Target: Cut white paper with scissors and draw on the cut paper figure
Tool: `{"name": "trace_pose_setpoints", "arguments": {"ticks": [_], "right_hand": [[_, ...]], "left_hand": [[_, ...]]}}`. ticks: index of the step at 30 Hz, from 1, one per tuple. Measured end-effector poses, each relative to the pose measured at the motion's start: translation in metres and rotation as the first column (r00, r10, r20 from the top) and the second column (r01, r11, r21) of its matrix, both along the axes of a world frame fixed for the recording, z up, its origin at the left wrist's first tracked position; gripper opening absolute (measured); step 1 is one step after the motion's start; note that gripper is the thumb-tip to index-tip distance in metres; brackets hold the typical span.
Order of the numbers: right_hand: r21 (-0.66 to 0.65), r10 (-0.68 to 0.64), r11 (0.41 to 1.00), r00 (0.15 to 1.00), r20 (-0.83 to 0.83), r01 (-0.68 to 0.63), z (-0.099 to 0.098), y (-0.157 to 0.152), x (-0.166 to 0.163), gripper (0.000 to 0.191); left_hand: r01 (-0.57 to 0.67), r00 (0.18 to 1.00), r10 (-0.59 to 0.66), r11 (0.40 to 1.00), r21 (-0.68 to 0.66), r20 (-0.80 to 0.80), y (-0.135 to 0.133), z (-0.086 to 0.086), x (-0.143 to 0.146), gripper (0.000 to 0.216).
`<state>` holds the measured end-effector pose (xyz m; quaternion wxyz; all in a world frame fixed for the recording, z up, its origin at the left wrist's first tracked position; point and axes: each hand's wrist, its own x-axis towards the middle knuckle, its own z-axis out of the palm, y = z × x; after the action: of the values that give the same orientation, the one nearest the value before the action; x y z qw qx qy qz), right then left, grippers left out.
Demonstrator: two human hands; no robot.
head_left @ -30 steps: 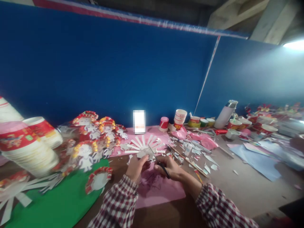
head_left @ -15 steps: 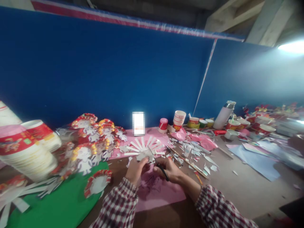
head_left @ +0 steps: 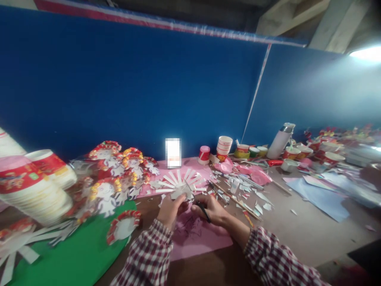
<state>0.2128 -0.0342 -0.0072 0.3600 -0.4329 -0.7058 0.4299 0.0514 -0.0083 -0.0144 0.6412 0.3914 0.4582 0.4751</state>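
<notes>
Pinched in my left hand (head_left: 170, 208) is a small piece of white paper (head_left: 180, 193), with the thumb on top. My right hand (head_left: 210, 208) grips a pair of scissors (head_left: 204, 212) by its black handles, blades pointing up and left at the paper. Whether the blades touch the paper is hard to make out. Under both hands lies a pink sheet (head_left: 205, 242) with dark line drawing on it. Just beyond them is a fan of white paper strips (head_left: 177, 178) on another pink sheet (head_left: 162, 169).
Paper-cup dolls (head_left: 104, 194) and a green board (head_left: 80, 246) lie to the left, near tall stacks of cups (head_left: 38, 198). Paper scraps (head_left: 247, 190), a wooden stick (head_left: 238, 202), a white thermos (head_left: 279, 142) and blue paper (head_left: 321, 198) spread rightward. A blue wall (head_left: 133, 79) stands behind.
The view has shifted very slightly. Both hands keep nearly the same place and grip, with the scissors still at the paper.
</notes>
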Motion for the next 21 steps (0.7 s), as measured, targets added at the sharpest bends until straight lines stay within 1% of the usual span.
{"name": "trace_pose_setpoints", "arguments": {"ticks": [2, 4, 6, 8, 10, 12, 18, 21], "right_hand": [[-0.003, -0.005, 1.0, 1.0, -0.003, 0.005, 0.002, 0.0, 0.0, 0.042], [-0.004, -0.004, 1.0, 1.0, 0.002, 0.004, 0.004, -0.001, -0.001, 0.043], [-0.003, 0.013, 1.0, 1.0, 0.006, -0.013, 0.005, -0.002, -0.001, 0.042], [-0.001, 0.03, 1.0, 1.0, 0.003, -0.03, 0.005, -0.002, -0.001, 0.041], [-0.003, 0.04, 0.999, 0.999, -0.008, -0.04, 0.004, -0.001, -0.001, 0.042], [-0.004, 0.042, 0.999, 0.999, -0.017, -0.042, 0.003, -0.001, 0.0, 0.043], [-0.008, 0.03, 1.0, 0.999, -0.032, -0.031, 0.001, -0.001, 0.0, 0.045], [-0.014, 0.029, 0.999, 0.998, -0.053, -0.03, 0.002, -0.001, -0.002, 0.045]], "left_hand": [[-0.006, 1.0, 0.008, 0.999, 0.044, -0.03, 0.002, 0.002, -0.002, 0.028], [-0.063, 0.995, 0.072, 0.991, 0.117, -0.072, 0.003, 0.006, -0.005, 0.033], [-0.125, 0.976, 0.156, 0.972, 0.2, -0.151, 0.003, 0.011, -0.008, 0.034], [-0.13, 0.958, 0.186, 0.96, 0.248, -0.219, 0.002, 0.014, -0.008, 0.033], [-0.099, 0.959, 0.16, 0.963, 0.25, -0.233, 0.0, 0.015, -0.008, 0.031], [-0.078, 0.97, 0.129, 0.968, 0.239, -0.204, -0.001, 0.014, -0.006, 0.03], [-0.057, 0.983, 0.09, 0.978, 0.2, -0.16, 0.0, 0.011, -0.005, 0.031], [-0.049, 0.987, 0.08, 0.976, 0.211, -0.141, 0.001, 0.009, -0.005, 0.032]]}}
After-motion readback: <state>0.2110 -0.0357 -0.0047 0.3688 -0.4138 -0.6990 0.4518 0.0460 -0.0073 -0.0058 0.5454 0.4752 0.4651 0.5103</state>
